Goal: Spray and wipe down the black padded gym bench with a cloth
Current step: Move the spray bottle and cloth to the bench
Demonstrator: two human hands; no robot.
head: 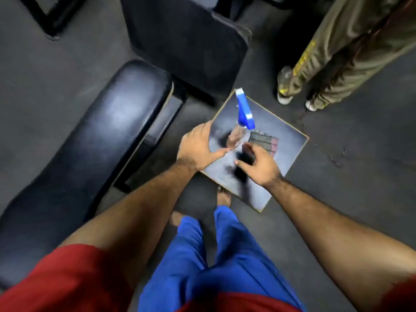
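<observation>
A: Bench (94,140) first. Look and position?

B: Black padded bench, long, rounded end, glossy vinyl with a pale sheen along its top. It runs diagonally, left of the square board (286,140). A second dark pad (186,41) stands beyond the board, tilted.

A: Spray bottle?

B: Clear bottle (236,136) with blue trigger head, standing on the board near its middle. Blurred; liquid level not readable.

A: Cloth?

B: A folded grey checked cloth (265,140) lies on the board, just right of the bottle.

A: Hands?

B: Left hand (198,149) over the board's near-left edge, fingers straight and loosely together, thumb stretched toward the bottle's base; holding nothing. Whether it touches the bottle, cannot tell. Right hand (258,165) over the board just below the cloth, fingers curled around something dark. What it is, cannot tell; blur.

A: Surface and room?

B: Board is greyish with a pale rim and dark smudges, flat on dark grey rubbery floor (360,188). Beyond the board to the right, a second person's legs in olive trousers (333,52) and light shoes. Wearer's blue trousers (213,255), bare feet below the board, red sleeves.
</observation>
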